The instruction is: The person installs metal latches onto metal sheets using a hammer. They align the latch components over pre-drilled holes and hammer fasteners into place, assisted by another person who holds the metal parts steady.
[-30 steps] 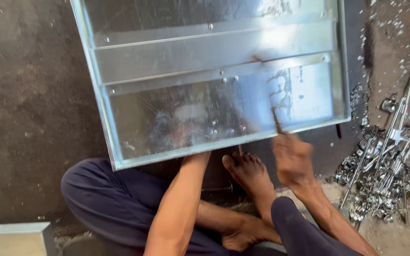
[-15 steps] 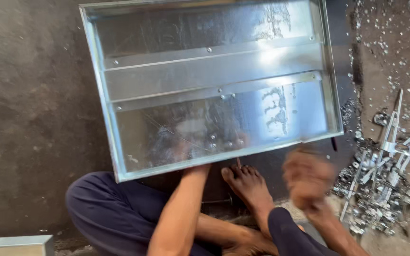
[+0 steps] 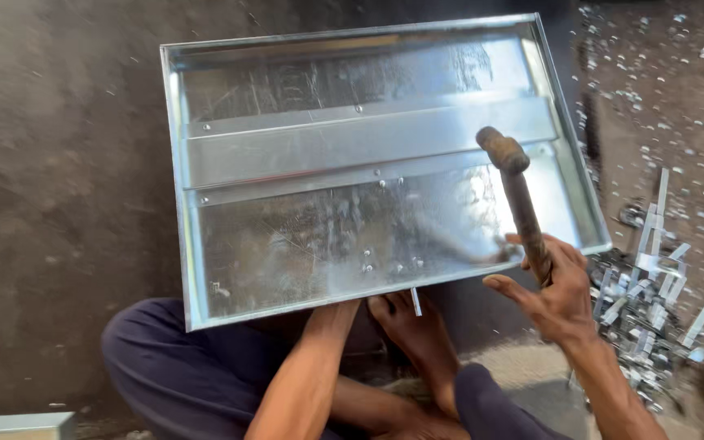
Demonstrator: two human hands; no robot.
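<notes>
Our right hand (image 3: pixel 560 297) was clamped on the brown wooden-handled hammer (image 3: pixel 519 200), its long axis pointing to 11 o'clock over the shiny rectangular galvanized steel tray (image 3: pixel 352 147). Our left hand was hidden under the tray's near edge, at 6 o'clock, so we could not tell its grip.

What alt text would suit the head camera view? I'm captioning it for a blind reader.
A seated person's right hand raises a hammer over a shallow galvanised metal tray with a riveted strip across it. The left hand goes under the tray's near edge, hidden. A bare foot rests below; metal offcuts litter the floor at right.
</notes>
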